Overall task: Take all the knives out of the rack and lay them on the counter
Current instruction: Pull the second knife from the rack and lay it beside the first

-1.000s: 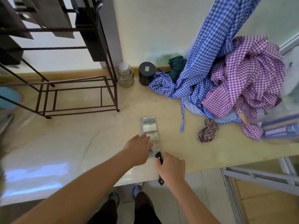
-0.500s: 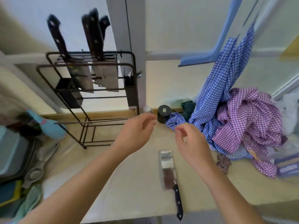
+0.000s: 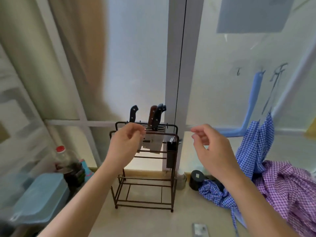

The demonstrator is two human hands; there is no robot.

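A dark wire knife rack (image 3: 174, 170) stands on the beige counter (image 3: 153, 221) against the window. Several knives sit in its top slots: a black-handled one (image 3: 133, 113) at the left, then a brown-handled one (image 3: 152, 114) and black-handled ones (image 3: 158, 115) close together, their blades hanging below. My left hand (image 3: 125, 146) is raised in front of the rack's top rail, fingers loosely curled, holding nothing. My right hand (image 3: 211, 147) hovers to the right of the rack, also empty with fingers apart. A cleaver blade (image 3: 199, 229) lies flat on the counter at the bottom edge.
A black holder (image 3: 171, 154) hangs on the rack's right side. A small black jar (image 3: 195, 179) and a glass jar (image 3: 181, 181) stand right of the rack. Blue checked cloth (image 3: 253, 151) and purple checked cloth (image 3: 290, 189) pile at right. A bottle (image 3: 68, 165) and blue tub (image 3: 42, 194) sit left.
Both hands left the cleaver lying on the counter and rose toward the rack top. The view tilted upward, so the cleaver now sits at the bottom edge.
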